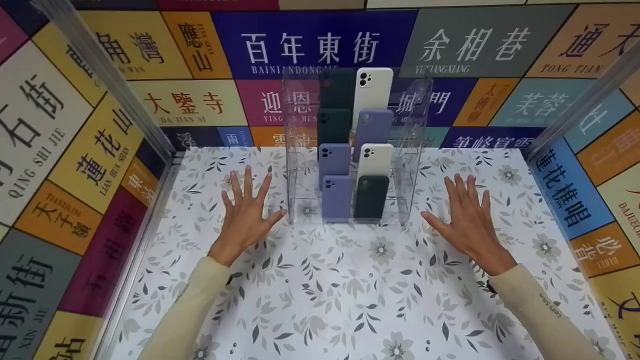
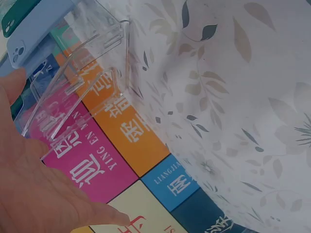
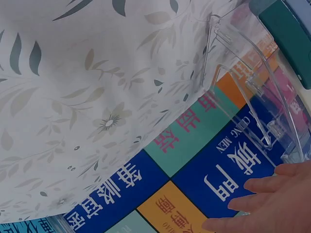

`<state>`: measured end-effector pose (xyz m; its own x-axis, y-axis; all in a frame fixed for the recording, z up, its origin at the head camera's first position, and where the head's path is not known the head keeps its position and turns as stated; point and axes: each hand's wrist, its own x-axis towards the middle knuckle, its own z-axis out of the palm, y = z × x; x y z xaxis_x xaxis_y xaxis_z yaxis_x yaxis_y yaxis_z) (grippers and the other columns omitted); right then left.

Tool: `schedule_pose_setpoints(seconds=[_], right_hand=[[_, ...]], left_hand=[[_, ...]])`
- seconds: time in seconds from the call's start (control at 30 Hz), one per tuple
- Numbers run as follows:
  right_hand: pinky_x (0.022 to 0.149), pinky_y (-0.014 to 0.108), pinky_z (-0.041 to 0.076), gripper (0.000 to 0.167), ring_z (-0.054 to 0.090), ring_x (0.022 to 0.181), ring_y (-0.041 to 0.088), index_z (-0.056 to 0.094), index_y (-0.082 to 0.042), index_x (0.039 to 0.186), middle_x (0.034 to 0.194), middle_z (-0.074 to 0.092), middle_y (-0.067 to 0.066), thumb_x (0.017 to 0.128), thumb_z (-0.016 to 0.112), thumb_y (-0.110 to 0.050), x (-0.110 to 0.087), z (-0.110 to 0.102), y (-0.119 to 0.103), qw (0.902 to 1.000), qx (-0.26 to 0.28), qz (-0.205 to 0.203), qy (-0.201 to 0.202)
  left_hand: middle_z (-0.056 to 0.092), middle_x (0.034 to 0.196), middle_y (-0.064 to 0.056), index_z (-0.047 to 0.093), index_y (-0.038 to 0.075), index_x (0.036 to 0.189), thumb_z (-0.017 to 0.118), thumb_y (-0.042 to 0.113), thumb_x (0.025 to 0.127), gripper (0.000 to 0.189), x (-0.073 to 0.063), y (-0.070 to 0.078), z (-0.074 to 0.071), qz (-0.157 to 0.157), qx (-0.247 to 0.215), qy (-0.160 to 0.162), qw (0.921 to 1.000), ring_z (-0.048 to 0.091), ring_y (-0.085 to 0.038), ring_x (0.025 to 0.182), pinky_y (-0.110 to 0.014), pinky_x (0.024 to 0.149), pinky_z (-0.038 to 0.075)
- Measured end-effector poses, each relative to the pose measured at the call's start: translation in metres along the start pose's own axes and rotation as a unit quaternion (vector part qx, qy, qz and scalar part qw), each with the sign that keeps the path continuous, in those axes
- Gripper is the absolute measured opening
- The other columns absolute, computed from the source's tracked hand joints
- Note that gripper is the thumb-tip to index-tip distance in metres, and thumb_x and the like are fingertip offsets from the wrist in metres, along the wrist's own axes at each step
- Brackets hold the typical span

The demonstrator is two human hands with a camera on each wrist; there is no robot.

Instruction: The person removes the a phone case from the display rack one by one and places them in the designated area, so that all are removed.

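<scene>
A clear acrylic tiered stand (image 1: 413, 186) is at the back middle of the table, holding several phone cases in two columns. At its front tier are a purple phone case (image 1: 336, 200) on the left and a dark green phone case (image 1: 371, 199) on the right. Tallest at the back right is a white phone case (image 1: 375, 90). My left hand (image 1: 245, 215) is left of the stand, fingers spread and straight, thumb pointing toward it. To the stand's right, my right hand (image 1: 468, 220) has its fingers extended. Both hands hold nothing.
Beneath lies a white tabletop with a leaf and flower print (image 1: 320, 280). Colourful panels with Chinese lettering (image 1: 315, 45) form the back and side walls. Metal corner posts (image 1: 117, 87) stand at the back left and back right.
</scene>
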<state>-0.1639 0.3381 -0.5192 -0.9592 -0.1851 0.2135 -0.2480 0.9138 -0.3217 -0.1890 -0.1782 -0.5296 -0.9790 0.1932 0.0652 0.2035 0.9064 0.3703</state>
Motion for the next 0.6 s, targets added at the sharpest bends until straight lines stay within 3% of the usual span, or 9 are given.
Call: schedule_pose_setpoints(seconds=[0.33,0.6], right_hand=[[0.121,0.082,0.021,0.091,0.033,0.157,0.057,0.043,0.006,0.164,0.167,0.043,0.032,0.094,0.087,-0.033,0.005,0.008,-0.008,0.9933,0.017,-0.061,0.097],[0.117,0.079,0.033,0.086,0.04,0.154,0.054,0.049,0.008,0.16,0.162,0.05,0.031,0.092,0.09,-0.027,0.012,0.009,-0.019,0.9889,0.032,-0.083,0.119]], left_hand=[[-0.004,0.183,-0.023,0.022,0.021,0.178,0.071,0.052,0.107,0.091,0.011,0.006,-0.008,0.014,-0.024,0.01,0.9996,-0.01,-0.056,0.165,-0.086,0.12,0.013],[0.003,0.183,-0.023,0.024,0.019,0.178,0.071,0.044,0.109,0.087,0.019,0.008,-0.014,0.021,-0.079,0.014,0.9965,-0.006,-0.049,0.167,-0.079,0.125,0.014]])
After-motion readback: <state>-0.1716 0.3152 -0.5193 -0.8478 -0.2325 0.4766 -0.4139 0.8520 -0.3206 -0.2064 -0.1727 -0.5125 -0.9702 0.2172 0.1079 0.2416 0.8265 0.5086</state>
